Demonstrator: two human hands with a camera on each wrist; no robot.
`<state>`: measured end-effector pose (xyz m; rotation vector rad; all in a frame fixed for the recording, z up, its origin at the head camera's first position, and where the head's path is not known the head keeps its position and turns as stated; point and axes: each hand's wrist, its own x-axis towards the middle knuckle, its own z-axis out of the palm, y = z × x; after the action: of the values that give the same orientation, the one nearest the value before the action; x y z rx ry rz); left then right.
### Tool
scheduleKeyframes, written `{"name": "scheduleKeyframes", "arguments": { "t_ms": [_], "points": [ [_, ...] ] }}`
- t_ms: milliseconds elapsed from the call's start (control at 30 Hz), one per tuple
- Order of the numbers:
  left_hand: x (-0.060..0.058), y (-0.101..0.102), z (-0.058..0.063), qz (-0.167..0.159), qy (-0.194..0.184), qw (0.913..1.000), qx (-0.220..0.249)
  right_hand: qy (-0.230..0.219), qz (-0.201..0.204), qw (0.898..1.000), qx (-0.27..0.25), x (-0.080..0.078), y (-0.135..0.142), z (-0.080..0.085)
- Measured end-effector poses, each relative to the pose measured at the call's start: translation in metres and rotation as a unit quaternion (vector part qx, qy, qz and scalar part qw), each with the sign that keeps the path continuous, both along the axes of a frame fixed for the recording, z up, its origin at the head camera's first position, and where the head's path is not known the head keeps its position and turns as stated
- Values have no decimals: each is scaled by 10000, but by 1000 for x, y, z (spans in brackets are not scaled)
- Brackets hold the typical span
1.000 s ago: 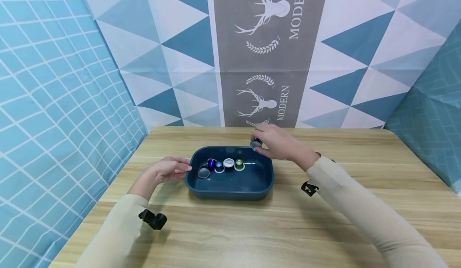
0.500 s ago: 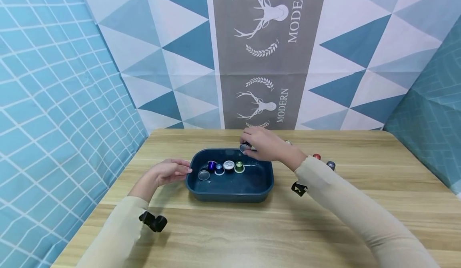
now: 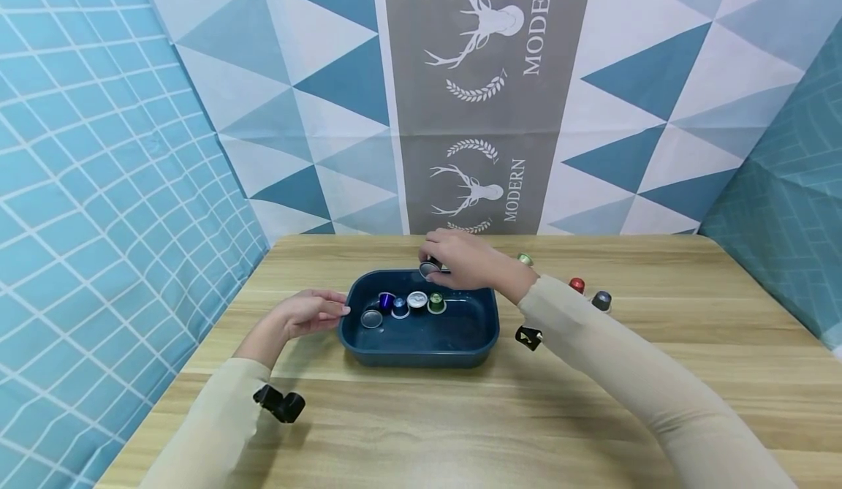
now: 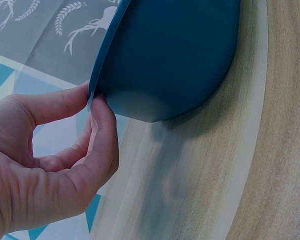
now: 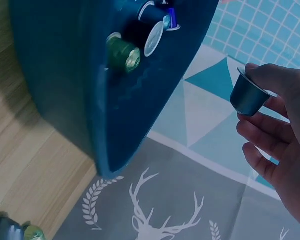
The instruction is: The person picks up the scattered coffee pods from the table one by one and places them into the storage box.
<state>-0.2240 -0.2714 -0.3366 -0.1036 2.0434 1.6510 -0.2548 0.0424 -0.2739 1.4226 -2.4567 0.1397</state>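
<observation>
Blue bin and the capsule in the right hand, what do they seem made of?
Blue bin: probably plastic, fairly glossy; its smooth surface catches soft highlights. Held capsule: possibly aluminium, satin; its dark surface has a metallic sheen, though coated plastic could look similar.

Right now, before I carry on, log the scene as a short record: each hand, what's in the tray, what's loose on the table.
left side: left hand pinches the blue tray at its left rim
right side: right hand holds a dark capsule in the air, near the tray's far rim
in tray: silver-faced capsule, violet-blue capsule, lighter blue capsule, white-faced capsule, green capsule
loose on table: pale green capsule, red capsule, dark grey capsule
hidden: anything behind the right sleeve
</observation>
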Motion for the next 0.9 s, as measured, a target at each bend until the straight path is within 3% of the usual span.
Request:
{"name": "scheduleKeyframes", "arguments": {
  "t_ms": [433, 900],
  "points": [
    [0, 1, 0, 112, -53, 9999, -81, -194, 284, 9992, 198, -6, -23, 1],
    [3, 2, 0, -6, 52, 10000, -2, -213, 355, 9979, 496, -12, -40, -7]
  ]
}}
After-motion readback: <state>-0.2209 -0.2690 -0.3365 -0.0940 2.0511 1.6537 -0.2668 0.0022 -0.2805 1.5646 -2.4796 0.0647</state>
